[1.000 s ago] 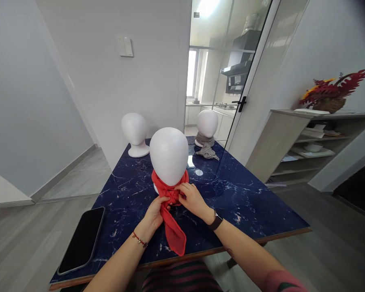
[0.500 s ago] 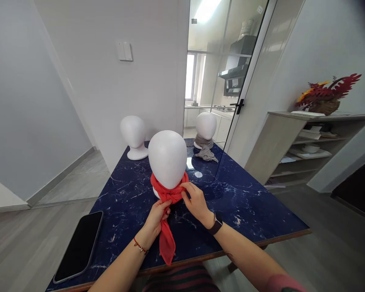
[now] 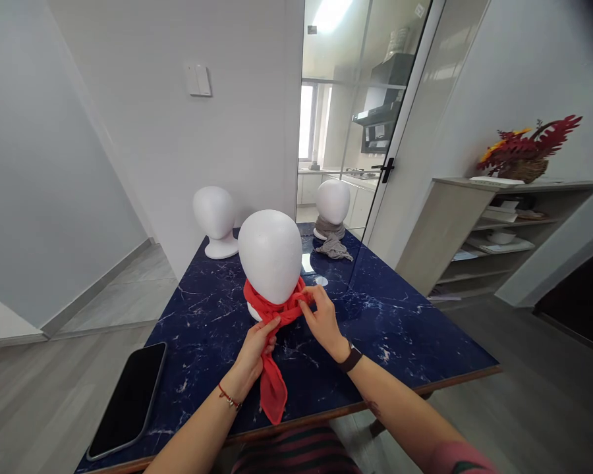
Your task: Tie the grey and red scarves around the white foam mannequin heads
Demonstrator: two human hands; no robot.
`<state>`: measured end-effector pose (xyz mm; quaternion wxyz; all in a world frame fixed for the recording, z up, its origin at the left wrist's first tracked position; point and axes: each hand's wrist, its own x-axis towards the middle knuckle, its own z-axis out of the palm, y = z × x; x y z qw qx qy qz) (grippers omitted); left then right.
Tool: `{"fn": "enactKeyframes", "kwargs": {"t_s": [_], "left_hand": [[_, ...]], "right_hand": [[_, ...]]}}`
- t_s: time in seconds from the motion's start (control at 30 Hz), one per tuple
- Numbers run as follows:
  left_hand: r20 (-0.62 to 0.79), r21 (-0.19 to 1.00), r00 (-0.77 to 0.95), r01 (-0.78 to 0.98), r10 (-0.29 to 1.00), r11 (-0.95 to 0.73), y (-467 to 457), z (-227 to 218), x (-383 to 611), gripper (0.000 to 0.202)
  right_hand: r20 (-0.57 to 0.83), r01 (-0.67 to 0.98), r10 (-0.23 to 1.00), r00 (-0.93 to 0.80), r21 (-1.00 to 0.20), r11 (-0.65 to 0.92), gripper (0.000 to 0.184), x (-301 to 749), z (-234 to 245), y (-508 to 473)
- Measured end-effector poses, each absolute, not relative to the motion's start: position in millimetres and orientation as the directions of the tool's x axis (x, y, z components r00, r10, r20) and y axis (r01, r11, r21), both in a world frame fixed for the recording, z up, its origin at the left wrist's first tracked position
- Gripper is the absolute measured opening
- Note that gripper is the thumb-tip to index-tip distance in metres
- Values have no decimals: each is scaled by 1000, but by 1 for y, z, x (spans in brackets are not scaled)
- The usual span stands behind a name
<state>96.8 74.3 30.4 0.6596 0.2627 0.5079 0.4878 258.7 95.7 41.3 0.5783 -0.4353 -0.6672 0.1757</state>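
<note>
A white mannequin head (image 3: 269,253) stands upright near the middle of the table, with a red scarf (image 3: 273,388) wound around its neck. My left hand (image 3: 254,349) grips the scarf just below the neck, thumb on top, and one red end hangs down from it toward the table's front edge. My right hand (image 3: 322,321) pinches the scarf at the right side of the neck, fingers bent around the cloth. The fingertips of both hands are partly hidden by fabric.
Behind stand a bare mannequin head (image 3: 214,214) on the left and another head (image 3: 333,201) wearing a grey scarf (image 3: 332,242) on the right. A black phone (image 3: 128,398) lies at the left edge of the dark blue marbled table (image 3: 400,342). A shelf unit (image 3: 464,237) is at the right.
My right hand has shifted slightly up and drawn the scarf a little outward to the right. My left hand keeps its hold below the neck. The view has moved slightly.
</note>
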Motion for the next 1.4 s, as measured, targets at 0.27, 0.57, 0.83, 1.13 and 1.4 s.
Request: {"fn": "enactKeyframes", "kwargs": {"t_s": [0.27,0.57,0.83,1.13,1.4], "left_hand": [[-357,853,18,-401,934,334,75,18,93,40],[-311,880,-14,-381,950,283,74,12,91,39],[-321,871,-19,-399,947,287,73,17,92,44],[-254,878,-28,-425,967,218,67,21,84,30],[-332,869,-136,-429,934,247,65,20,78,31]], "right_hand": [[625,337,774,103,-754,564,22,261,41,97],[527,184,844,100,-843,505,25,266,36,117],[622,416,779,82,-731,541,24,275,52,100],[324,-33,942,89,-944,328,30,276,45,122],[231,-267,949,213,-921,284,32,276,35,138]]}}
